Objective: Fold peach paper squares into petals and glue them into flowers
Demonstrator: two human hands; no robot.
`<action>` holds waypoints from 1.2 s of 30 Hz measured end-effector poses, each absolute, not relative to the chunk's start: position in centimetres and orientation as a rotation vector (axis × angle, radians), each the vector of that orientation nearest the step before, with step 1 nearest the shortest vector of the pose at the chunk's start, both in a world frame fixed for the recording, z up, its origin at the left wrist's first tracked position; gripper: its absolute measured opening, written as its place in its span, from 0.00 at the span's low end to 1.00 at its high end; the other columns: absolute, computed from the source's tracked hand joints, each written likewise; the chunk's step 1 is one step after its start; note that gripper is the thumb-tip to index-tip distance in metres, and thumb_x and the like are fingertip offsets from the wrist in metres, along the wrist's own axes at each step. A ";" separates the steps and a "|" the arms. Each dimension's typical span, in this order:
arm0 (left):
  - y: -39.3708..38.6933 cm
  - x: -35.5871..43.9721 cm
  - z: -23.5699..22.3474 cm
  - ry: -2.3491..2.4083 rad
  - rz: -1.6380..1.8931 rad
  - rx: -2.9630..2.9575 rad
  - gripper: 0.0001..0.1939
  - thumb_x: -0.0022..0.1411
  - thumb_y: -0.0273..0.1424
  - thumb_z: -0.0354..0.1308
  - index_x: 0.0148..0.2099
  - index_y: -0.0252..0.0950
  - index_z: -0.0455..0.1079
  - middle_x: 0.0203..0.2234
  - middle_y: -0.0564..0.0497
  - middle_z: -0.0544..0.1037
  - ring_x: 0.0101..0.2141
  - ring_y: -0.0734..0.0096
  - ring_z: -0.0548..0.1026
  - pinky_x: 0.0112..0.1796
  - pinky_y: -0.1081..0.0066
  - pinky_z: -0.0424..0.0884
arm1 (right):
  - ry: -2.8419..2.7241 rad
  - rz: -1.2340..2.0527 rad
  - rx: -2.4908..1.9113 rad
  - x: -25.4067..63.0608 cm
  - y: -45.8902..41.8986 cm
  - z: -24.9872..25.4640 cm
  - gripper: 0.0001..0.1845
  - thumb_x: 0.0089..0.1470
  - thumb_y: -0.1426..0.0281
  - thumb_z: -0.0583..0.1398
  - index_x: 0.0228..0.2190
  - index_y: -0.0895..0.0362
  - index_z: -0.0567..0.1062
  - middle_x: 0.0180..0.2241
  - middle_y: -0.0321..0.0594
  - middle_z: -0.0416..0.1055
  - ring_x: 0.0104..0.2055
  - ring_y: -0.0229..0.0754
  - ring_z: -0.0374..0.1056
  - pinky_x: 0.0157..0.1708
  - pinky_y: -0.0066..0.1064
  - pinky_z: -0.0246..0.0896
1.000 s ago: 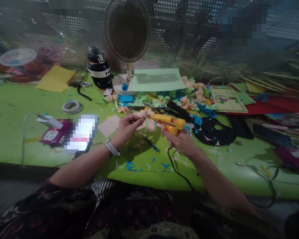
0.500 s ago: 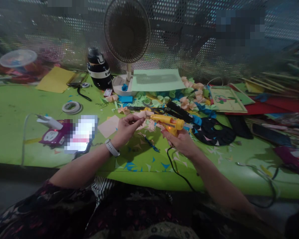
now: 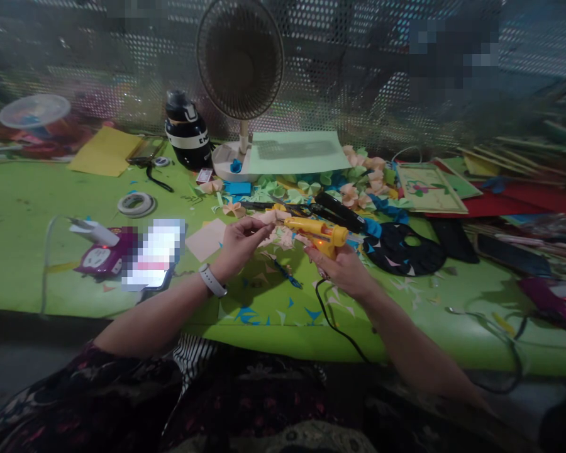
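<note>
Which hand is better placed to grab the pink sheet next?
Left hand, probably: it's beside the pink sheet, though its fingertips may be pinching something. The right hand holds the glue gun.

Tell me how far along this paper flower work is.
Many folded paper flowers already look shaped, heaped behind the hands. In hand: the right hand holds the yellow glue gun, its nozzle close to the left hand's fingers; whatever they may pinch is unclear. Possibly left: the pink sheet and green sheet lie unfolded. The final count can't be told.
</note>
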State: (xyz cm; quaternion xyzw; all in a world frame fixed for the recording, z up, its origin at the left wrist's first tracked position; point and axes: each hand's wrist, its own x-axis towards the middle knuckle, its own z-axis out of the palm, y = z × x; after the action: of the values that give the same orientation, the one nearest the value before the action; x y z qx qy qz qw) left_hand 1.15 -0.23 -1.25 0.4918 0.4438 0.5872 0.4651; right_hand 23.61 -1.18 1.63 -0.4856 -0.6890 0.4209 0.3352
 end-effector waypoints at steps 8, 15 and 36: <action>-0.1 1.1 -1.5 1.074 1.450 1.216 0.16 0.52 0.43 0.70 0.28 0.34 0.75 0.23 0.51 0.75 0.24 0.76 0.69 0.28 0.73 0.66 | -1.811 1.062 -1.238 23.5 -1.1 1.5 0.25 0.52 0.51 0.63 0.45 0.54 0.76 0.42 0.44 0.78 0.42 0.50 0.73 0.48 0.44 0.70; -0.2 1.1 -1.3 1.089 1.448 1.222 0.16 0.53 0.42 0.70 0.28 0.33 0.75 0.22 0.51 0.75 0.24 0.77 0.69 0.27 0.74 0.65 | -1.797 1.074 -1.221 23.4 -1.1 1.6 0.24 0.52 0.53 0.63 0.46 0.54 0.75 0.43 0.45 0.78 0.45 0.51 0.74 0.51 0.44 0.69; -0.4 1.3 -0.8 1.090 1.464 1.183 0.16 0.50 0.42 0.71 0.29 0.34 0.77 0.24 0.50 0.77 0.26 0.75 0.70 0.29 0.73 0.66 | -1.897 1.011 -1.225 23.7 -1.0 1.2 0.22 0.56 0.56 0.61 0.47 0.54 0.76 0.47 0.44 0.78 0.49 0.52 0.74 0.54 0.45 0.67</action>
State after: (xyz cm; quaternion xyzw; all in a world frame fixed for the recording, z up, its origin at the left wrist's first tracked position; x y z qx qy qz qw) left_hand 1.25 -0.36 -0.78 0.4816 0.4436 0.5959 0.4650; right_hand 23.73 -1.03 1.24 -0.4678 -0.7244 0.3862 0.3275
